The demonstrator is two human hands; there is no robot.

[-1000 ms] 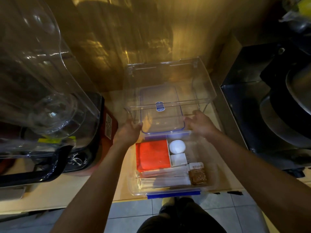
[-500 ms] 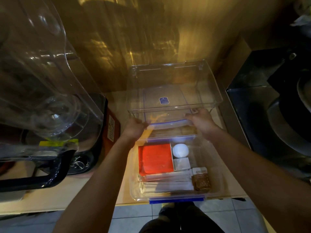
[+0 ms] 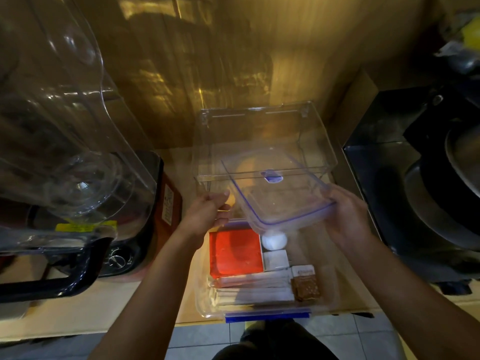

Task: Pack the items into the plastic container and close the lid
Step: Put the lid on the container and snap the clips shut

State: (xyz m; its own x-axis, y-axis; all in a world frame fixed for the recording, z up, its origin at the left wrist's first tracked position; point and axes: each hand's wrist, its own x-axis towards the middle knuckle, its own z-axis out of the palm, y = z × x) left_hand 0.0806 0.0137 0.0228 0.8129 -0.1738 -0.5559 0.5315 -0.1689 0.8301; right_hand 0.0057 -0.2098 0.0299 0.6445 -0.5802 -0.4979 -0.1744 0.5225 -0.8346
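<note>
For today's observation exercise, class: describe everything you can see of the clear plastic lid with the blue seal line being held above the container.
The clear plastic lid with the blue seal line is rectangular with rounded corners and a small blue tab at its far edge. It is off the container, tilted, above the far end of the open clear plastic container. The right hand grips its right edge; whether the left hand touches it is unclear.

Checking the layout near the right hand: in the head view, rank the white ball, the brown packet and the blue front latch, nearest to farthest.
From the right hand:
1. White ball, to its left, under the lid's near edge.
2. Brown packet, lower, toward the container's front.
3. Blue front latch, on the front rim, farthest.
</note>
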